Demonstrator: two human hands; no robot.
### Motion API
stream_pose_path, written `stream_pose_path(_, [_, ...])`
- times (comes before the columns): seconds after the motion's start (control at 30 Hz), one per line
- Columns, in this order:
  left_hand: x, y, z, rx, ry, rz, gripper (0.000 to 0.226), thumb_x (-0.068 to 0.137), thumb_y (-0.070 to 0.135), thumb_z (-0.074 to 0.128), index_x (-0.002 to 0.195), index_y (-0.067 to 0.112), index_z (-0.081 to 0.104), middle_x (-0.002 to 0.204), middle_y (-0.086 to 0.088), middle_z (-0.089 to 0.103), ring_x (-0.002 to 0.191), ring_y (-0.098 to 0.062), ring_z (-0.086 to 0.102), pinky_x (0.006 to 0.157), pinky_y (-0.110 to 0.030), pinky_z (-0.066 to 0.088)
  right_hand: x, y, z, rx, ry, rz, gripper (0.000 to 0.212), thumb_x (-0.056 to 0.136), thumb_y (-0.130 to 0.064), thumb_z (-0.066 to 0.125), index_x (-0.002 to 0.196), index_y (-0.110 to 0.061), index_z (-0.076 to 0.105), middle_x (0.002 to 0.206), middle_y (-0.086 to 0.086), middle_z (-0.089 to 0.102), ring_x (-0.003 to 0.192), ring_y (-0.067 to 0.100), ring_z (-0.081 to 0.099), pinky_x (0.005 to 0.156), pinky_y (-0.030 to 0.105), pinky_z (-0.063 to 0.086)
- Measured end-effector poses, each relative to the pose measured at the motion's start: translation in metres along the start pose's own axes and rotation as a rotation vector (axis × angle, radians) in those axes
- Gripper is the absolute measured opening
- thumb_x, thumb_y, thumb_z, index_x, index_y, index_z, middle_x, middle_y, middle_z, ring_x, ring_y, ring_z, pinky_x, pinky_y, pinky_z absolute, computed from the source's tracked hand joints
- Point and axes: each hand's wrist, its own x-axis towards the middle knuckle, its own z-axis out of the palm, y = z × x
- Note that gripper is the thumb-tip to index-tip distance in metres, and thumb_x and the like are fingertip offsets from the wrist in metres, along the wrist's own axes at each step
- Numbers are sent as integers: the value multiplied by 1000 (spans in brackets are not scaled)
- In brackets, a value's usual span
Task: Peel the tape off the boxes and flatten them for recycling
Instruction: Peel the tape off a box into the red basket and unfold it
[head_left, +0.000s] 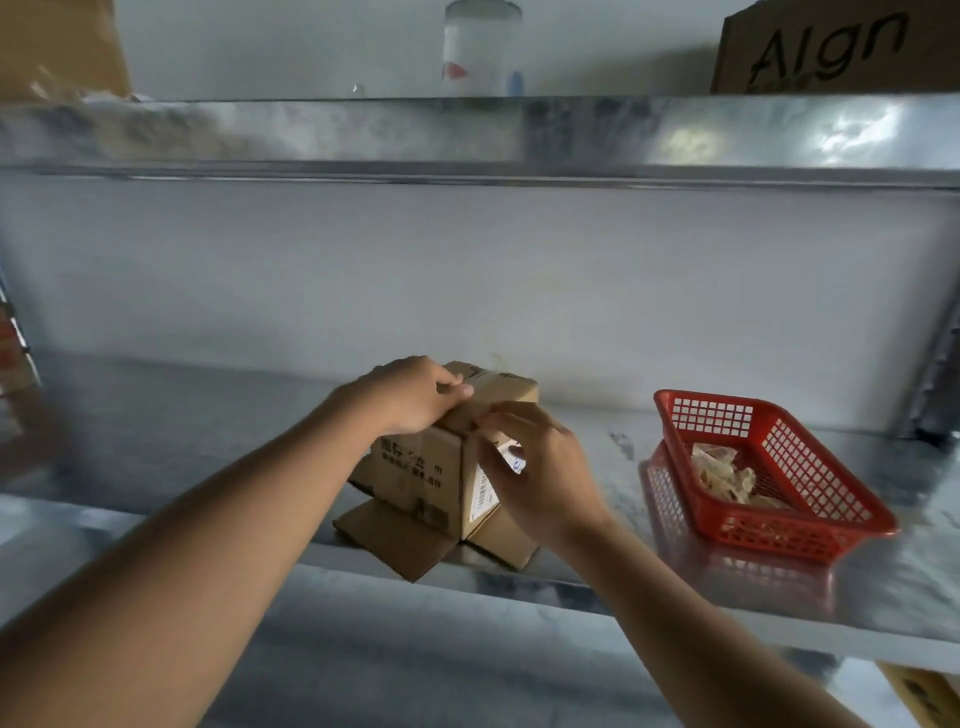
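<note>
Cardboard box (415, 467) stood on metal shelf (208, 441), left of red basket (769, 467) — bottom flaps splayed. Left hand (410, 395) curled over box top; right hand (535, 462) fingers pinched tape (511, 454) at box's top edge.

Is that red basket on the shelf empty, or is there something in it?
Not empty. The red basket holds a small heap of crumpled, pale, translucent scraps on its floor. They look like peeled tape, though the picture cannot confirm that.
</note>
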Motion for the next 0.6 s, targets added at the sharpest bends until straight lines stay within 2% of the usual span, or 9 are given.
stream_pose_path(0.07, [-5, 9, -4, 67, -20, -30, 53, 104, 61, 43, 144, 31, 58, 152, 6, 53, 138, -27, 51, 113, -47, 41, -5, 0, 1, 42, -20, 9, 35, 85, -34, 79, 120, -32, 73, 127, -16, 64, 105, 5, 64, 85, 28, 60])
stream_pose_path(0.1, [-7, 13, -5, 100, -30, -44, 49, 104, 59, 43, 135, 27, 64, 138, 2, 62, 130, -28, 57, 108, -45, 45, -7, 1, 1, 59, -24, 27, 42, 82, -32, 85, 122, -31, 72, 127, -16, 64, 104, 4, 65, 83, 25, 60])
stream_pose_path(0.17, [-7, 23, -7, 178, -44, -63, 49, 105, 57, 44, 111, 15, 68, 104, 2, 63, 104, -28, 66, 88, -39, 51, -9, 7, -1, 126, 8, 77, 47, 78, -24, 90, 121, -28, 74, 123, -19, 65, 103, 1, 67, 78, 19, 60])
stream_pose_path(0.23, [-7, 31, -8, 265, -41, -77, 48, 106, 56, 44, 102, 11, 63, 87, -3, 59, 84, -24, 61, 70, -35, 44, -11, 11, -4, 212, 46, 134, 45, 74, -19, 93, 115, -26, 76, 116, -22, 67, 97, -4, 70, 75, 13, 58])
stream_pose_path(0.33, [-8, 35, -8, 326, -41, -85, 45, 107, 53, 42, 102, 12, 61, 90, -15, 61, 83, -26, 61, 67, -35, 40, -11, 16, -11, 327, 70, 247, 33, 72, -15, 94, 97, -30, 79, 94, -15, 76, 83, 0, 74, 71, 16, 57])
stream_pose_path(0.43, [-11, 31, -5, 296, -17, -51, 47, 108, 52, 42, 91, 12, 60, 78, -8, 55, 69, -21, 52, 62, -33, 36, -12, 18, -14, 313, 59, 301, 27, 76, -17, 90, 82, -38, 76, 81, -16, 77, 74, 6, 74, 72, 27, 62])
stream_pose_path(0.5, [-11, 26, -3, 246, 4, -28, 50, 108, 51, 42, 78, 12, 52, 71, -4, 47, 62, -20, 45, 61, -33, 32, -14, 16, -12, 299, 64, 297, 28, 80, -17, 88, 81, -42, 75, 81, -17, 77, 74, 7, 74, 75, 35, 64])
stream_pose_path(0.6, [-10, 19, 1, 174, 24, 31, 51, 108, 50, 43, 73, 12, 46, 67, -2, 40, 59, -20, 40, 63, -35, 30, -19, 17, -7, 285, 122, 252, 25, 83, -16, 86, 86, -39, 78, 82, -15, 78, 75, 7, 75, 74, 39, 64])
